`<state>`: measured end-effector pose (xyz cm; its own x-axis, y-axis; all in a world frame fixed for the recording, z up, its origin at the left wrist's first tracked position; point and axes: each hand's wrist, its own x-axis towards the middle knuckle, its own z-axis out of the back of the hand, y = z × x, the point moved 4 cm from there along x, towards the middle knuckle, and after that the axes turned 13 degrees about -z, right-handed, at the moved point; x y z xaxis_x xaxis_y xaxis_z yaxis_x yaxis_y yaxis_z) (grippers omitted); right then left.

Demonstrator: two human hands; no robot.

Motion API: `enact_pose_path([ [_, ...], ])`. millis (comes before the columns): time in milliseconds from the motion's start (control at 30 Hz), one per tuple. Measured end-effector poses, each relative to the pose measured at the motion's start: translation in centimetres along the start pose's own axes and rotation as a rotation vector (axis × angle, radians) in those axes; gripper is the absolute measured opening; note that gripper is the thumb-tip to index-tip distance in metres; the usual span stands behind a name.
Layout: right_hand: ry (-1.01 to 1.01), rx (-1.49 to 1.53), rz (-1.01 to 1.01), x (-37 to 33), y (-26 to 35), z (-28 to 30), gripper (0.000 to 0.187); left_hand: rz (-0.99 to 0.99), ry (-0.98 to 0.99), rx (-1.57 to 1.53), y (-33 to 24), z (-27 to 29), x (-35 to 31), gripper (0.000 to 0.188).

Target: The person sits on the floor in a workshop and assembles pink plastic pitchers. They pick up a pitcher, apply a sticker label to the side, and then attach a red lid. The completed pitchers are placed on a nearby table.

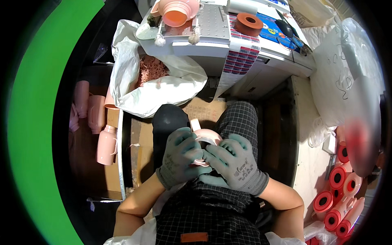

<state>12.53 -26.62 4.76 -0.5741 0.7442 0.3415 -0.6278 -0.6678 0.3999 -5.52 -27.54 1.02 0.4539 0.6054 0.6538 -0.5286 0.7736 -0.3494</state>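
The jug [209,134], a pink piece with a round mouth, is at the lap, between the thighs and below the near edge of the worktop [212,47]; its handle [195,124] points away from the body. The left hand [179,153] is curled round the left side, fingers bent in toward the mouth. The right hand [234,161] is closed on the right side, fingers laid over the rim. Fingertips nearly meet at the opening; whether they also pinch a small part cannot be told, their pads being hidden. In this inspector's judgement the step in hand is close finger work at the mouth, and the next move calls for one hand steadying the body while the other presses or turns evenly at the rim. Materials: the jug is smooth and appears to be moulded plastic; the gloves are grey, coated, with ribbed knit cuffs. By the worktop's left edge, a second jug [179,9] rests on a perforated metal plate [212,24]. A glossy orange tape roll [248,24] lies near the near edge, where a red-printed label sheet [241,57] hangs over. Below the left corner, a creased white sack [175,87] holds curly pink shreds [152,70].
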Motion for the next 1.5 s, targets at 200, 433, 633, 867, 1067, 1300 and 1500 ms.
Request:
enact_pose_path([
  [200,0.121,-0.017,-0.044,0.5,0.1,-0.8,0.032,-0.063,0.227,0.269,-1.3,0.3,-0.2,0.029],
  [433,0.000,-0.025,0.010,0.3,-0.3,-1.9,0.020,0.081,0.221,0.379,-2.0,1.4,2.4,0.027],
  [633,0.026,0.029,0.003,-0.3,-1.6,-2.5,0.034,0.035,0.288,0.447,-2.1,1.2,4.0,0.018],
  [867,-0.035,0.012,-0.004,-0.1,-1.8,-1.8,0.022,-0.081,0.481,0.515,0.8,-0.7,7.7,0.028],
  [1067,-0.075,0.104,0.016,-1.1,-2.0,-2.0,0.024,0.012,0.578,0.278,0.2,-0.3,7.4,0.011],
  [1300,-0.147,0.118,-0.129,-1.1,-1.7,-2.1,0.036,-0.036,0.563,0.312,0.4,-1.1,6.9,0.014],
  [1500,-0.408,0.277,-0.408,-9.1,-7.5,5.6,0.058,-0.115,0.041,0.168,2.3,-1.1,8.6,0.024],
])
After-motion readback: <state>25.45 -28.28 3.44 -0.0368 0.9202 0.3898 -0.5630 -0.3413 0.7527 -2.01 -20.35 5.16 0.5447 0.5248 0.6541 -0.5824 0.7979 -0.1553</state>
